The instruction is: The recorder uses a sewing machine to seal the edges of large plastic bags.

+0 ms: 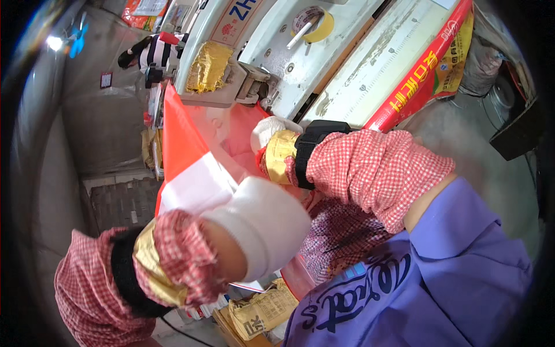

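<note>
My left hand [269, 217], in a white knit glove, is smeared by motion over a red and white sheet [193, 173] that looks like bag material. Its fingers cannot be made out. My right hand [272, 130], also in a white glove, is at the sheet's far side, close to the head of a white sewing machine [254, 84]. The fingers there are mostly hidden, so its grip does not show. Both forearms wear red checked sleeves with black bands and yellow tape at the wrists.
A yellow tape roll [321, 29] with a white stick-like thing lies on the machine bed. To its right is a worn white board with ruler marks [361, 69], edged by a red and yellow printed bag [419, 75]. Brown paper packaging [263, 312] lies below my left arm.
</note>
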`<state>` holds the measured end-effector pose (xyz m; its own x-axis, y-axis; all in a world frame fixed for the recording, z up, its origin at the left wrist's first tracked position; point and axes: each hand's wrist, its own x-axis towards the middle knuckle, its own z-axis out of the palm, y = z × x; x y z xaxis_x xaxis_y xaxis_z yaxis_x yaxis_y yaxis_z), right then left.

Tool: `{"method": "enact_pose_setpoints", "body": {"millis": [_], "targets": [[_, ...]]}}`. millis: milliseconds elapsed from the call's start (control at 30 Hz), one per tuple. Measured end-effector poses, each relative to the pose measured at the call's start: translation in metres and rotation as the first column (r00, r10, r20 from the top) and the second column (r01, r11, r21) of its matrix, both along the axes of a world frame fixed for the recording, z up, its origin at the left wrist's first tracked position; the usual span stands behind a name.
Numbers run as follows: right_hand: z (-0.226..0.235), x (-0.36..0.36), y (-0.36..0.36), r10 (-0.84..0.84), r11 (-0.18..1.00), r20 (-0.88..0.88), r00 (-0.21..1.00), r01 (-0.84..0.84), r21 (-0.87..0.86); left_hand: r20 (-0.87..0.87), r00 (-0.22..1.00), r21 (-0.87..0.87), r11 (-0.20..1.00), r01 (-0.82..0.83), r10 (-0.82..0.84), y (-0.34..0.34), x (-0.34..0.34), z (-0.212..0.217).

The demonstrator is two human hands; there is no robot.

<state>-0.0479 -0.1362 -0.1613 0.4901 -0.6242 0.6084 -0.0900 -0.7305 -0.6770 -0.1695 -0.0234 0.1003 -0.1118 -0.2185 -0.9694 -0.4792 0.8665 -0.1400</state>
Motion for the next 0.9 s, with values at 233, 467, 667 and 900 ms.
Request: {"method": "enact_pose_setpoints", "body": {"millis": [233,467,667,900], "targets": [[0.011,0.068,-0.067,0.655,0.065,0.563,-0.504,-0.705,-0.707,0.007,0.996,-0.004,0.996,-0.084,0.084,-0.011,0.004,-0.024],[0.055,0.038,-0.049,0.598,-0.104,0.429,-0.677,-0.597,-0.796,0.017,0.999,-0.007,0.999,-0.046,0.046,-0.016,0.018,0.033],[0.044,0.039,-0.042,0.508,-0.258,0.280,-0.815,-0.454,-0.853,-0.042,0.982,0.137,0.975,-0.175,0.183,0.022,0.012,-0.002],[-0.057,0.079,-0.092,0.402,-0.398,0.146,-0.904,-0.316,-0.862,-0.341,0.938,-0.189,0.972,-0.137,0.066,0.014,0.029,-0.032]]}}
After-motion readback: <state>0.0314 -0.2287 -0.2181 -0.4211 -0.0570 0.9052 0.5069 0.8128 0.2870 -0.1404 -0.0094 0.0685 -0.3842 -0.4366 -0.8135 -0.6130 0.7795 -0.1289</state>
